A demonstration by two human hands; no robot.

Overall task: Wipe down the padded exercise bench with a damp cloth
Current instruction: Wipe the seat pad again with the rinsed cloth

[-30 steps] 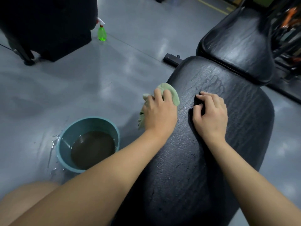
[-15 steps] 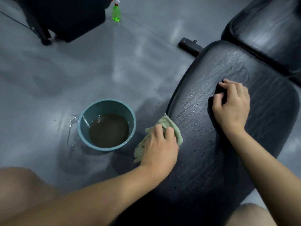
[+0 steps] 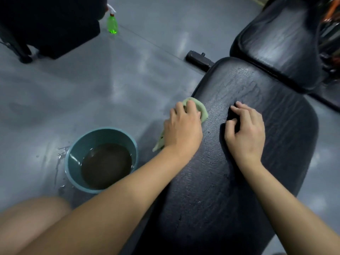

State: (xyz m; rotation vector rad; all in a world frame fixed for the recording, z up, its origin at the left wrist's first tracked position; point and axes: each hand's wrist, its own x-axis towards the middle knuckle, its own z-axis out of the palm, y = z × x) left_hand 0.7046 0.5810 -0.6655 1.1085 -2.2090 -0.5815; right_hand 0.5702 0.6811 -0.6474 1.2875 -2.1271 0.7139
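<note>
1. Your left hand [image 3: 183, 126] is curled over the pale green cloth [image 3: 201, 109]. It presses the bunched cloth onto the left edge of the black seat pad [image 3: 276, 162], and a loose tail hangs off the side towards the floor. Gather that tail into your palm so the whole cloth works on the vinyl and none of it drags on the floor.
2. Your right hand [image 3: 245, 133] holds nothing. It rests mid-pad with its fingers loosely bent and their tips on the surface. Use it as a brace, and lift it when a stroke comes through so no hand-shaped patch gets skipped.
3. The sheen and streaks near the pad's far end suggest that part is already wet. The near half looks duller, so I'd work towards yourself from here.
4. Lay the cloth flatter. A ball only touches a narrow strip, while an open fold under a flat palm covers more of the cracked, textured vinyl.
5. Run overlapping strokes from edge to edge, then go down the rolled side where your hand is now, since grime probably collects there.
6. The water in the teal basin [image 3: 72, 162] beside the pad looks brown. Wring the cloth hard after any rinse or you'll likely spread dirt back on. There are splashes on the floor [image 3: 60, 153] next to it, so watch your footing.
7. The upper back pad [image 3: 279, 39] beyond also needs doing.
</note>
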